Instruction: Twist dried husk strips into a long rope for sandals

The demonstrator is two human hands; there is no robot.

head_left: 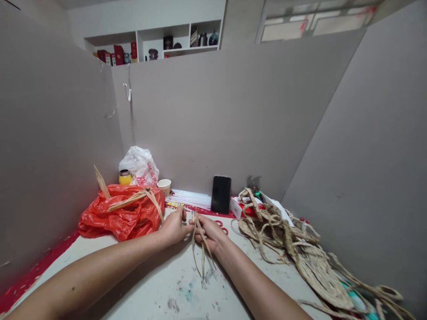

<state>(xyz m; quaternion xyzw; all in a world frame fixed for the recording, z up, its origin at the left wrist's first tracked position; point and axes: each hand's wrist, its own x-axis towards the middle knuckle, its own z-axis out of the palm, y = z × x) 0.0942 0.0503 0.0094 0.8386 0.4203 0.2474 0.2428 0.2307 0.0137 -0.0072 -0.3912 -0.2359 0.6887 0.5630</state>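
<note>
Straw strips (pixel 201 249), thin, tan and dangling toward 6 o'clock, were pinched between left hand (pixel 174 227) and right hand (pixel 210 233).

I see both hands meeting at mid-table: my left hand (pixel 173 227) and right hand (pixel 211 234) pinch a bundle of straw strips (pixel 201 249), whose loose ends trail onto the stained table (pixel 160 289). A red plastic bag (pixel 122 215) sits to the left, braided straw rope (pixel 287 242) heaps to the right, and a black phone (pixel 221 194) leans against the partition.
</note>
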